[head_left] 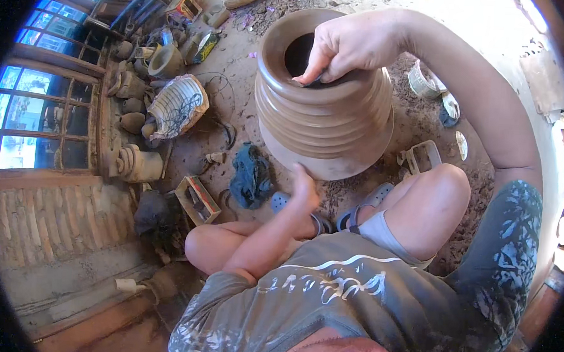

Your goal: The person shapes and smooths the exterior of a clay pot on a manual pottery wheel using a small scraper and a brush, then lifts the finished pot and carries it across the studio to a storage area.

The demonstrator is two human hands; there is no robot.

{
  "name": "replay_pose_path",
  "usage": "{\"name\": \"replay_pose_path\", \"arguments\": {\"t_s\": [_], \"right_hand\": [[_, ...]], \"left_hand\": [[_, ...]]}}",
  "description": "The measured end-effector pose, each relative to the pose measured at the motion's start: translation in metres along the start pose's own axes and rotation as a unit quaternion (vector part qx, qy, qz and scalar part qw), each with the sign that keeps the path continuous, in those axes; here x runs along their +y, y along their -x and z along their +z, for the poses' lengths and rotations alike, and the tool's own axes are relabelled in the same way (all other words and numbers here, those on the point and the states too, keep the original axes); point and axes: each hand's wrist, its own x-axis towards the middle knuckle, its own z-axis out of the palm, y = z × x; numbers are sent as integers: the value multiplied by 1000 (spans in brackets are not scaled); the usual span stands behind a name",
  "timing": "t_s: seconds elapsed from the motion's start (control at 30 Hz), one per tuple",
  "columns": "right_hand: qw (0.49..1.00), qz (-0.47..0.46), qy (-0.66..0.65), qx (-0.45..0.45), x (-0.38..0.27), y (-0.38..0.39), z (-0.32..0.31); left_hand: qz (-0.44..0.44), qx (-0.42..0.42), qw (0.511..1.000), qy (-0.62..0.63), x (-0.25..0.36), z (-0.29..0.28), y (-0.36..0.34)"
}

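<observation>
While the right hand pinches a dark sliver at the pot's rim, the left hand, fingers loosely open, is at the wheel's edge.

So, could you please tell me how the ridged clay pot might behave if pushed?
The clay pot would probably dent easily, as its surface has a moist-looking sheen. It is likely heavy, given its bulk and thick rim. Tipping seems less likely, since it sits upright on a broad disc.

Right hand high, pinching; left hand low (blurred, perhaps unclenched).
</observation>
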Motion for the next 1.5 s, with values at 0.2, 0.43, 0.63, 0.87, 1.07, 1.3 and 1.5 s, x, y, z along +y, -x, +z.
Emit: {"name": "replay_pose_path", "arguments": {"t_s": [0.2, 0.43, 0.63, 0.87, 1.07, 1.3, 1.5], "right_hand": [[985, 42, -8, 166, -28, 10, -14], [952, 101, 38, 286, 15, -30, 17], [955, 128, -27, 265, 9, -32, 23], [974, 71, -92, 196, 3, -22, 17], [993, 40, -42, 106, 9, -5, 12], [996, 6, -33, 79, 2, -3, 17], [994, -11, 76, 79, -14, -8, 12]], "left_hand": [[154, 82, 984, 15, 108, -78, -95], [-59, -59, 995, -46, -53, -25, -21], [-34, 6, 999, -42, -34, -1, -18], [190, 52, 979, 46, 107, -98, -132], [16, -11, 1000, -23, -27, -8, -8], [126, 44, 989, -56, 65, -35, -65], [141, 67, 988, -11, 40, -36, -66]]}}
